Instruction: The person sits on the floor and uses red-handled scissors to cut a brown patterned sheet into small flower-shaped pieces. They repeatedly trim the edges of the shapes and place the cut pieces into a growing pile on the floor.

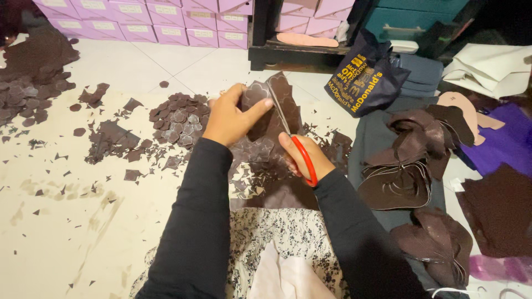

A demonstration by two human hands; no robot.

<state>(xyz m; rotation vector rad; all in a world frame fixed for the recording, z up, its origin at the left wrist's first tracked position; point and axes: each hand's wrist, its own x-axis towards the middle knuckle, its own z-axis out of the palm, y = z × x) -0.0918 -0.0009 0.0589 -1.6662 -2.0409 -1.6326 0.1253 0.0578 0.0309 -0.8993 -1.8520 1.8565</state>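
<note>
Cutting scalloped shapes out of dark brown sheet with red-handled scissors, seated on the floor.

The left hand [230,119] pinches the brown sheet [271,113] near its top edge, thumb laid flat across it, holding it upright over the lap; the right hand [305,158] is closed through the loops of the scissors [293,138], whose blades run up along the marked outline. To cut well, the sheet wants to stay taut close to the blades, turned by the left hand while the scissors keep a steady line, with the thumb clear of the blade tips. Room is tight: a pile of cut pieces [180,119] lies just left on the floor [66,221], stacked brown offcuts [410,160] crowd the right, and a dark shopping bag [363,77] stands beyond, so the open space is mostly the pale floor at left.
</note>
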